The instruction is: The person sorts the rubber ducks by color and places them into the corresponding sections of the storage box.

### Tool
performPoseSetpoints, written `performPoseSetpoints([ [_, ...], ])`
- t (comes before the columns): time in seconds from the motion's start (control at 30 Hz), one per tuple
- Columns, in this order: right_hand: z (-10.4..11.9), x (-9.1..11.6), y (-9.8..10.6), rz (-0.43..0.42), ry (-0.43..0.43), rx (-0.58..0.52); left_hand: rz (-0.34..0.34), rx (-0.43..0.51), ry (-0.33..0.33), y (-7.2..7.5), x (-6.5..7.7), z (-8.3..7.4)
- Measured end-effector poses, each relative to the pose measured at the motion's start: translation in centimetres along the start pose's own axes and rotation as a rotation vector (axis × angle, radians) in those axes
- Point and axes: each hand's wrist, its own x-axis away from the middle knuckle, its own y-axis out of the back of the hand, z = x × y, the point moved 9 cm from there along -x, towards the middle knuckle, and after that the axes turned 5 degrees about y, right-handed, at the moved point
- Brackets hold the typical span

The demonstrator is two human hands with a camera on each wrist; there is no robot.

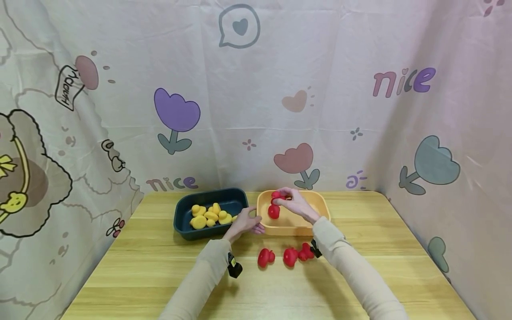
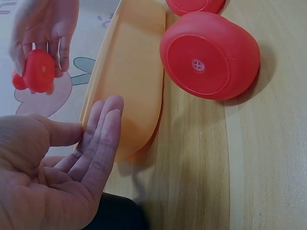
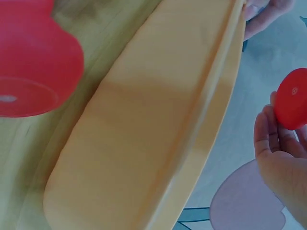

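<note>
My left hand [image 1: 246,221] holds the near left corner of a light orange plastic bin [image 1: 288,231]; the left wrist view shows the thumb at its rim and the fingers along the outer wall. Above this bin, my right hand [image 1: 295,203] grips a red rubber duck [image 2: 40,71], its flat underside showing in the wrist views. Just below that hand in the head view, another red toy [image 1: 274,212] appears inside the bin. On the table in front are more red rubber ducks: one [image 1: 265,258] to the left, and two close together, one [image 1: 290,257] beside the other [image 1: 306,252].
Left of the orange bin stands a dark blue bin [image 1: 182,229] with several yellow rubber ducks [image 1: 211,216] in it. Both bins stand toward the back of the wooden table [image 1: 132,262]. A printed cloth [image 1: 248,111] hangs behind and at the sides.
</note>
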Motion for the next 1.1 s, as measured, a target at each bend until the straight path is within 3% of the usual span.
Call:
performPoseSetpoints([
  [0.53, -0.7, 0.4, -1.3, 0.049, 0.075, 0.022, 0.0, -0.009, 0.0, 0.0, 0.0, 0.0],
  [1.1, -2.9, 0.6, -2.9, 0.094, 0.075, 0.09, 0.003, -0.013, 0.001, -0.1, 0.1, 0.0],
])
